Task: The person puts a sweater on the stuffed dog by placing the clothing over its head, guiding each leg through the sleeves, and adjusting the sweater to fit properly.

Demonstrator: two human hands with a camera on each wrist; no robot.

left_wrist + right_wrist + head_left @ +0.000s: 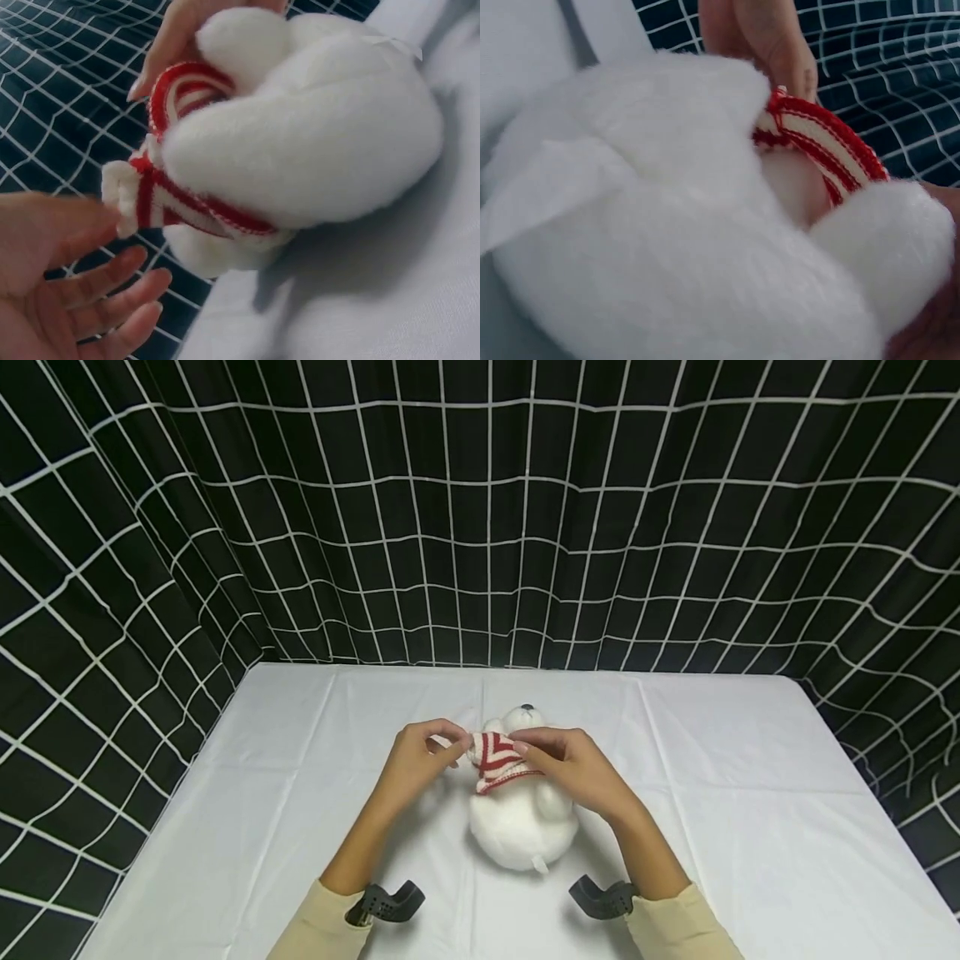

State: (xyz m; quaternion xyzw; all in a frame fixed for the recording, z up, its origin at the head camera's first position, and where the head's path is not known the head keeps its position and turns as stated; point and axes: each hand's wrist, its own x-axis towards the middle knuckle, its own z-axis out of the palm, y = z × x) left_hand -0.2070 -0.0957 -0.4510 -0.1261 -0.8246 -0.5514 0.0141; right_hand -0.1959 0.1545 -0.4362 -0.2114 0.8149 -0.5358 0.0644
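The left hand [415,760] pinches one end of a small knitted scarf [497,758] between thumb and forefinger, while its other fingers [112,304] stay loosely spread below. The right hand [573,766] holds the other side of the scarf; its fingers are curled over the cloth, and the grip looks like a pinch, though from the head view the fingertips are partly hidden. The scarf is red and cream in stripes, with a ribbed edge, and it lies around the neck of a white plush toy [523,818].

The toy is soft and fluffy, round in the body, with a small dark nose [527,707] at the far end and a little tail [538,863] toward the person. It lies on its back on the middle of the worktop [750,793], which is covered with a white cloth.

Both forearms come in from the near edge and bend toward each other, so the hands meet over the toy's chest. Cream sleeves [315,927] cover the arms up to the wrists, and a dark camera mount [386,902] sits on each wrist. Behind the worktop hangs a black curtain [480,527] with a white grid.
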